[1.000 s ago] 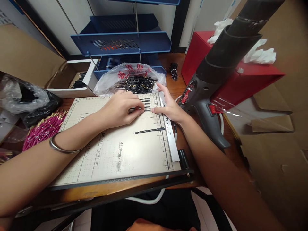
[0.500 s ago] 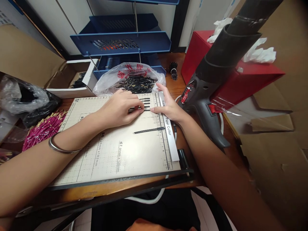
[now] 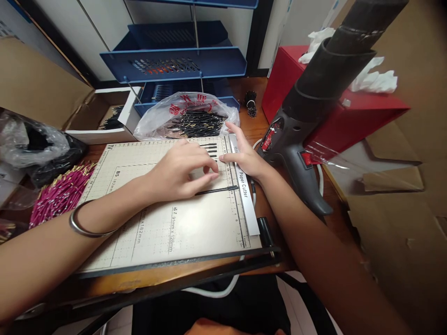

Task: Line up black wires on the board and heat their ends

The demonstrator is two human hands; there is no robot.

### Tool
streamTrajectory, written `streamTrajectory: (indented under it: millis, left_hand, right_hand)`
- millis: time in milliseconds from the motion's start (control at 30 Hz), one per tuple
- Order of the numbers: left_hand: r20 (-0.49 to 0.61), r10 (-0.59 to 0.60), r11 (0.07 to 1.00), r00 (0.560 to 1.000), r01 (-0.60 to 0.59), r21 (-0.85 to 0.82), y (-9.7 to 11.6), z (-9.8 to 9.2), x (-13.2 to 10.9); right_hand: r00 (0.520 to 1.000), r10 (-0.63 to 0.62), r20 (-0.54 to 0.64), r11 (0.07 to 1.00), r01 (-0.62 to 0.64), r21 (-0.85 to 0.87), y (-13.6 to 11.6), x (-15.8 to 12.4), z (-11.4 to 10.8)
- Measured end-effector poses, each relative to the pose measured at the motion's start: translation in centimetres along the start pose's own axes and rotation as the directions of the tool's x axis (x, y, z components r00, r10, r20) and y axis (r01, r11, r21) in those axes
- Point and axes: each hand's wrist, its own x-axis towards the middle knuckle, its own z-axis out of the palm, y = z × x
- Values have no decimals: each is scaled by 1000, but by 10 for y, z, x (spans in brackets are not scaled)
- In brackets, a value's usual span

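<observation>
A cream paper cutter board printed with a grid lies on the table. My left hand hovers over its middle, thumb and forefinger parted with nothing between them. Just under its thumb lies a thin black wire piece, pointing at the ruler strip; its left end is hidden by the hand. Farther up, several short black pieces sit in a row, partly covered by my left fingers. My right hand rests at the cutter's right edge over the white strip, fingers spread, thumb tip beside the row.
Behind the board sits a plastic bag of black wire pieces, below blue trays. A heat gun and a red box stand right. Purple pieces and a white carton are on the left.
My left hand has come away from the row toward me, to the separate black wire piece, and its pinch has opened. My right hand has stayed in place.
</observation>
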Motion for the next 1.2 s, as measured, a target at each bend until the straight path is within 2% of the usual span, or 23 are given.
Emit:
streamTrajectory:
  millis: [100, 200, 267, 600, 833, 1200]
  left_hand:
    - [69, 34, 995, 997, -27, -99, 8, 4, 0]
    - [156, 11, 993, 988, 8, -118, 8, 5, -1]
    - [176, 5, 993, 984, 16, -120, 7, 5, -2]
    - [170, 52, 997, 984, -42, -59, 4, 7, -5]
    - [206, 29, 995, 978, -7, -104, 3, 6, -5]
    - [207, 56, 989, 977, -27, -144, 5, 6, -4]
  right_hand:
    - [1000, 2, -1, 1000, -2, 18, 2, 0, 1]
    - [1000, -2, -1, 999, 2, 32, 2, 0, 2]
    - [1000, -3, 4, 999, 3, 35, 3, 0, 2]
    - [1000, -8, -8, 1000, 7, -3, 1, -1, 1]
    - [999, -41, -6, 999, 41, -14, 4, 1, 0]
    - [1000, -8, 1, 1000, 8, 3, 1, 0, 1]
